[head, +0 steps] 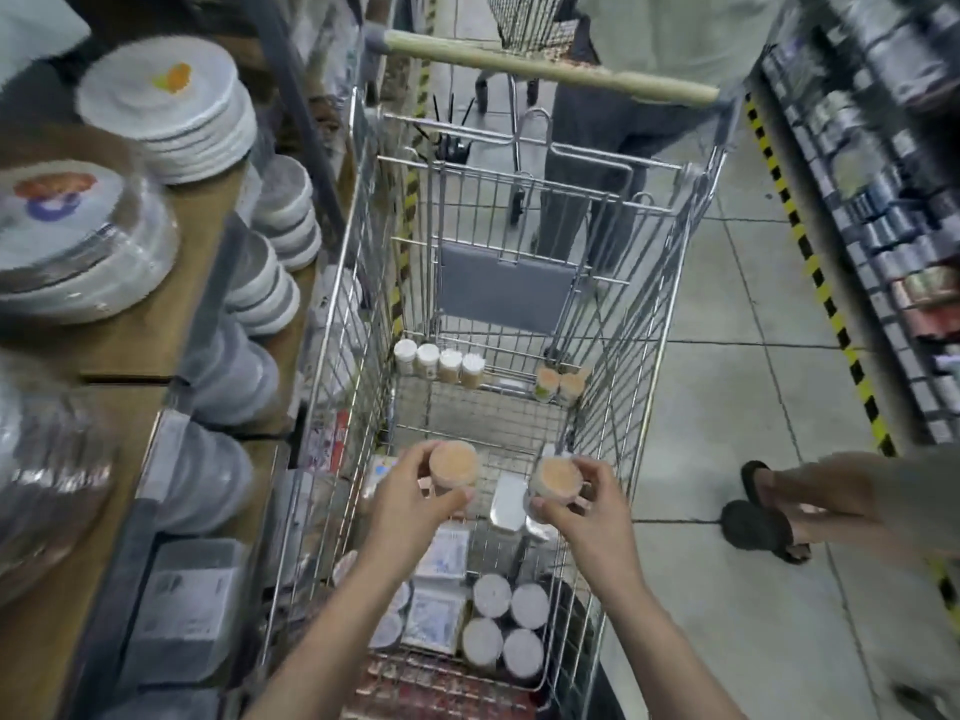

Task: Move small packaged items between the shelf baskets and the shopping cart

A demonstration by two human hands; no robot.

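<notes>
Above wire cart (613, 407), round tubs (453, 464) gripped

Cart (649, 324) between plate shelf (156, 314) left, stocked shelf (883, 200) right.

Over the shopping cart (613, 324), each hand (left hand (410, 504), right hand (584, 511)) grips a round orange-topped tub.
</notes>
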